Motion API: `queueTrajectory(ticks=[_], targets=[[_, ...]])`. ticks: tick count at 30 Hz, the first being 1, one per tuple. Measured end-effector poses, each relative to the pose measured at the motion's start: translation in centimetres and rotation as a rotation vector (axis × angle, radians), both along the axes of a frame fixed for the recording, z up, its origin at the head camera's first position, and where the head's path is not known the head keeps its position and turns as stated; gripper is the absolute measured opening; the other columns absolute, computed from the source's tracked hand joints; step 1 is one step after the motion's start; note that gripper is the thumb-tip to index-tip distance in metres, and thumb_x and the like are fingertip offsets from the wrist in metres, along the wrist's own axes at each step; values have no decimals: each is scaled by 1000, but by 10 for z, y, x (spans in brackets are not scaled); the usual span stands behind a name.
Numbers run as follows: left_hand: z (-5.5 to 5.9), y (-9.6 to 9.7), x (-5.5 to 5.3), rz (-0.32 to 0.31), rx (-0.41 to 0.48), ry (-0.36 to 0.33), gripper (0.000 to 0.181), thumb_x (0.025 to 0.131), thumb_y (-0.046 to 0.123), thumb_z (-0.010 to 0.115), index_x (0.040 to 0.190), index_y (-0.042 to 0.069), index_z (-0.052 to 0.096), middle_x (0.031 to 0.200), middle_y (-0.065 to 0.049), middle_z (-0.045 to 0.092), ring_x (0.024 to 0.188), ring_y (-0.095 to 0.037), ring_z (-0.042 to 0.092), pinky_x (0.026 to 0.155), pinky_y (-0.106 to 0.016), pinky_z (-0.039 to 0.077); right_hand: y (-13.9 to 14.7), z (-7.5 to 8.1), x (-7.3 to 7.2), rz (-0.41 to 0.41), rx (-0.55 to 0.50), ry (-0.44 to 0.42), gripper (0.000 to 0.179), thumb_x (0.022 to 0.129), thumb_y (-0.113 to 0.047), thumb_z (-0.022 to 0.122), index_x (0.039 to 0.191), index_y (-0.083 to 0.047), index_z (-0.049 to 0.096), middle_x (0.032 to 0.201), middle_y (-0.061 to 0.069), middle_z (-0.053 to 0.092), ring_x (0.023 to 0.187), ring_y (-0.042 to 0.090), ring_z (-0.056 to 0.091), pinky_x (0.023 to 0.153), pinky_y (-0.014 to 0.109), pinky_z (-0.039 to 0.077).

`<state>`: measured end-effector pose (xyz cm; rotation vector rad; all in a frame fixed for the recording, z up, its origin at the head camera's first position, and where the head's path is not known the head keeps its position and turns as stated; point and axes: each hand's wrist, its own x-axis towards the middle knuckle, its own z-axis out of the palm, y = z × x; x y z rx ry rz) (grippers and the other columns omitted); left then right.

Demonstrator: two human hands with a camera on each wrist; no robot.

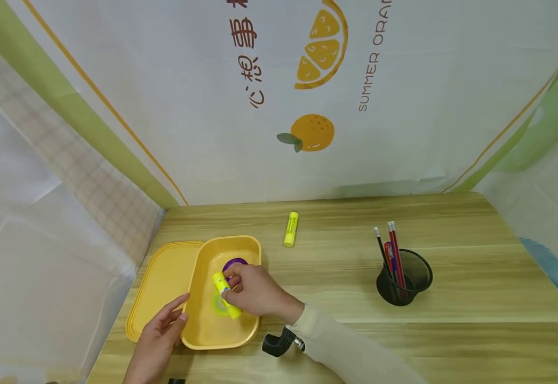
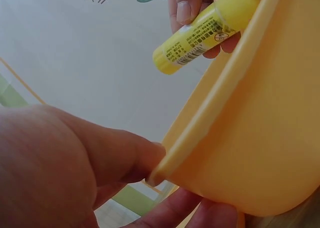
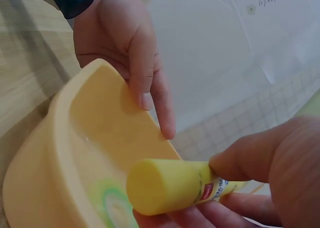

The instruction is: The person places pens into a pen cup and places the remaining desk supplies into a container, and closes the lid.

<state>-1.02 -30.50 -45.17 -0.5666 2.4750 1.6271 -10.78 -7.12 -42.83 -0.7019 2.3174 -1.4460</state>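
Note:
My right hand (image 1: 255, 290) pinches a yellow glue stick (image 1: 218, 281) between thumb and fingers, above the inside of a yellow plastic box (image 1: 212, 336). In the right wrist view, the glue stick (image 3: 160, 188) points one end at the camera. My left hand (image 1: 156, 341) holds the box's left rim, its thumb on the edge and other fingers against the outer wall (image 2: 260, 178). Within the box lie a purple ring (image 1: 233, 262) and a green ring (image 3: 111, 200), both partly covered in the head view.
A flat yellow lid (image 1: 159, 288) lies left of the box. Another yellow glue stick (image 1: 291, 229) lies farther back on the wooden table. To the right stands a black mesh pen cup (image 1: 418, 272) with pencils and a pen. Printed cloth (image 1: 394, 144) hangs behind the table.

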Motion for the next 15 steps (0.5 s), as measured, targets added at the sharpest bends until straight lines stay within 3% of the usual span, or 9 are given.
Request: queueTrajectory(ticks=[15], targets=[[-1, 0, 0, -5, 1, 1, 50, 111, 21, 58, 160, 16, 48, 133, -12, 61, 94, -7, 58, 71, -25, 51, -20, -3, 14, 97, 85, 19, 41, 92, -17, 79, 130, -4, 70, 95, -2, 75, 75, -4, 66, 68, 13, 53]])
